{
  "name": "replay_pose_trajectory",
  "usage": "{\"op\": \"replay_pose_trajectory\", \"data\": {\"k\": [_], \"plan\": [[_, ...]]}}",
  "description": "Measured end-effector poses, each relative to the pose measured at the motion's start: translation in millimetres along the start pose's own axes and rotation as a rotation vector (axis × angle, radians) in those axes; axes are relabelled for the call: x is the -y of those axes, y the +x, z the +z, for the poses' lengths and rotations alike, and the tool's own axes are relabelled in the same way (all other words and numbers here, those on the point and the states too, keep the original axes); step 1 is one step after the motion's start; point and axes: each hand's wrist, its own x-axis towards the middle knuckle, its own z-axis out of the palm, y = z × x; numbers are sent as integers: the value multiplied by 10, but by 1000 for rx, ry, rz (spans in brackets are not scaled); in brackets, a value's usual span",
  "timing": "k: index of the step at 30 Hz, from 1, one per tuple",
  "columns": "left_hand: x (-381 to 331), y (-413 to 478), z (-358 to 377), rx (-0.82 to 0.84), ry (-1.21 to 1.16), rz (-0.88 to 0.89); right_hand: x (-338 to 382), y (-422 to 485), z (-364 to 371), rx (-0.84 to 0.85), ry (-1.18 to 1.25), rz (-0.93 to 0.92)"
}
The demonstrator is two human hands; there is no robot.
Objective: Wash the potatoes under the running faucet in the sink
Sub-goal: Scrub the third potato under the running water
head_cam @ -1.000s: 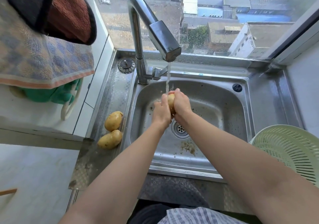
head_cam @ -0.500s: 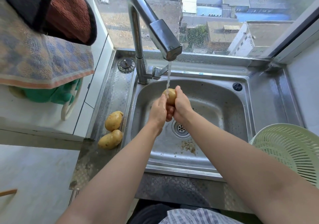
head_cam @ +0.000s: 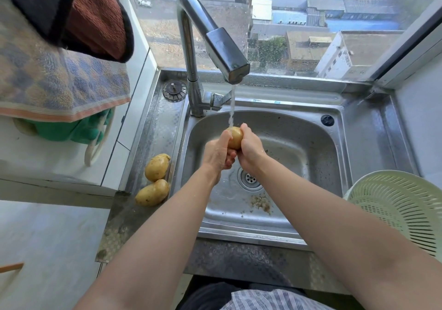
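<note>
Yellow-brown potato [head_cam: 235,137]; left of the left grip [head_cam: 216,153], blue-tan checked towel [head_cam: 59,82]; right of the right grip [head_cam: 251,150], pale-green colander [head_cam: 406,214].

Both bare forearms reach forward and converge just above centre, the left from 7 o'clock, the right from 4 o'clock. The left hand [head_cam: 218,153] and right hand [head_cam: 250,152] meet side by side, fingers curled around a potato [head_cam: 235,137] held between them, knuckles facing up
</note>
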Motion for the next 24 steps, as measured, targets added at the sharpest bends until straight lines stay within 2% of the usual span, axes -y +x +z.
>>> {"op": "replay_pose_trajectory", "data": {"k": [4,12,20,22,24], "plan": [[-9,-16,-11,-39,40,3,-28,12,10,-33,-34,-11],[2,-23,10,-52,46,6,-6,-20,-15,9,-149,-39],[4,-58,19,20,107,58,44,-28,-74,-9,-272,-75],[-4,-35,37,-16,120,61,47,-61,-86,17,-352,-80],[-9,48,53,-133,124,38,7,-99,-113,77,-429,-149]]}}
